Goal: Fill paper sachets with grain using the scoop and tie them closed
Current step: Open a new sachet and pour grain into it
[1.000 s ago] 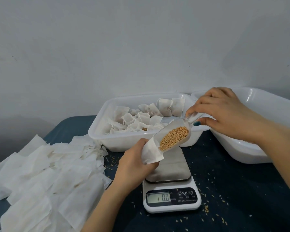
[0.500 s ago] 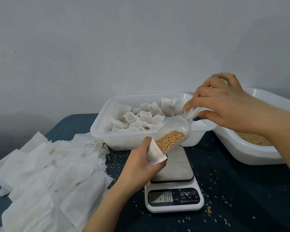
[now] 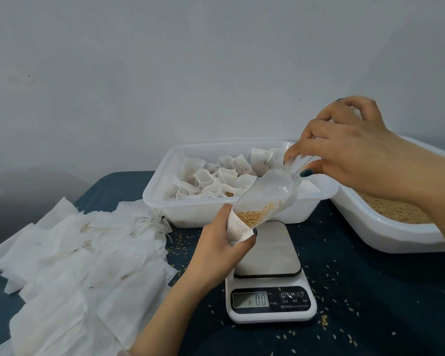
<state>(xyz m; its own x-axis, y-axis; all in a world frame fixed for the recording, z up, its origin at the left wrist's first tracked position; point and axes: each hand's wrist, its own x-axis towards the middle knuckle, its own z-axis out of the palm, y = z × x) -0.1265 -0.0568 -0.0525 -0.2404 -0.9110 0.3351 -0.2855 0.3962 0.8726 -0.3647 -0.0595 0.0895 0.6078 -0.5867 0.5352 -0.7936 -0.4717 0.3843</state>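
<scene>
Tilting scoop (image 3: 270, 199) steeply, right hand (image 3: 350, 155) raised above sachet (image 3: 238, 227).

The left hand (image 3: 216, 250) grips an open paper sachet (image 3: 238, 230) above the scale (image 3: 270, 301). The right hand (image 3: 344, 155) pinches the clear scoop (image 3: 275, 191) by its handle, tilted steeply, mouth in the sachet, grain (image 3: 254, 215) gathered at its low end.

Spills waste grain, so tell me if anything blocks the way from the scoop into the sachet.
Nothing visible blocks it. The lip of the scoop sits in the open mouth of the sachet, which the left hand holds. Grain lies at that lip. The right hand holds the handle.
</scene>
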